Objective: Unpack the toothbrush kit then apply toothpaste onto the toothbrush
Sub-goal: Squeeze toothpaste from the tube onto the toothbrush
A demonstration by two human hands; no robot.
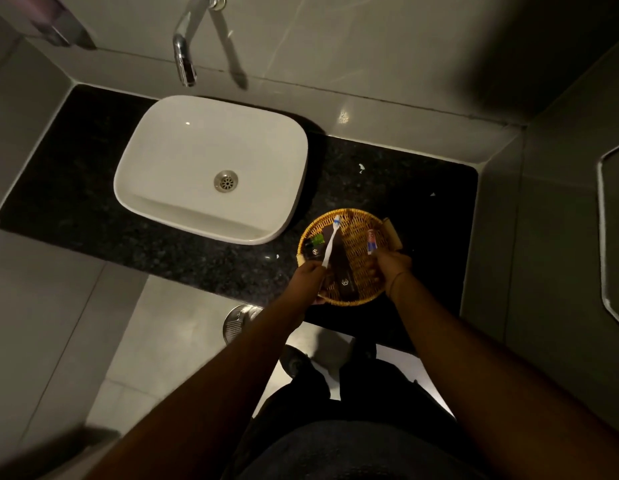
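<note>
Place: A white sink (211, 168) sat on a dark counter (93, 202), and a round woven basket (365, 225) was set just beside the sink, to its right.

Toothbrush: The white toothbrush (330, 242) was already out of its pack. It was held up over the left part of the basket, with the bristles pointing away toward the sink.

Left hand: The left hand (306, 280) was closed around the bottom end of the toothbrush handle.

Toothpaste: A small toothpaste tube (371, 241) was held over the right part of the basket, well apart from the bristles.

Right hand: The right hand (391, 265) was pinched on the lower end of the tube. The light was dim, so it could not be told if the cap was on or off.

Kit packs: Dark flat packs (341, 268) were left lying in the basket under the brush. A small green thing (316, 240) lay next to them, too small to be made out.

Step in hand: The unpacking looked done. The paste step seemed to be just starting, since no paste could be seen on the bristles.

Next move: The cap would probably have to be taken off first if it was on. Then the tube tip would need to be brought right over the bristles and squeezed softly, with the brush kept steady and flat.
</note>
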